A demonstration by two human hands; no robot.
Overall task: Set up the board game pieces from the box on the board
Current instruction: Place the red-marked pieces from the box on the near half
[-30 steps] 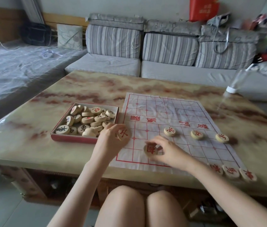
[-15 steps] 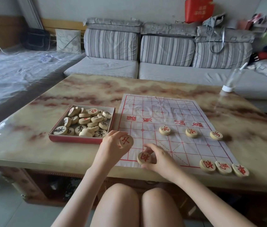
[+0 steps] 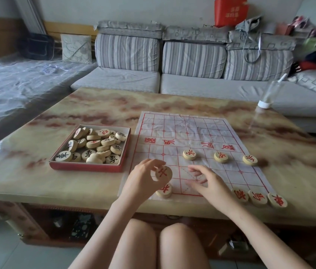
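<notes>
One piece set, next in hand
The placed piece (image 3: 164, 191) lies at the board's (image 3: 192, 129) near edge; our right hand (image 3: 209, 183) has let go, fingers apart, while our left hand (image 3: 143, 178) pinches the next piece (image 3: 163, 173) just above.

The table top (image 3: 27, 171) is glossy, polished, marble-like stone. The board (image 3: 192, 131) is a thin, creased, matt sheet, paper or cloth. The piece (image 3: 164, 173) pinched in the left hand (image 3: 143, 181) is pale, smooth, matt wood, like the pieces (image 3: 95, 144) in the matt red cardboard box (image 3: 87, 167) at 10 o'clock. At 12 o'clock the sofa (image 3: 192, 57) is striped woven cloth
</notes>
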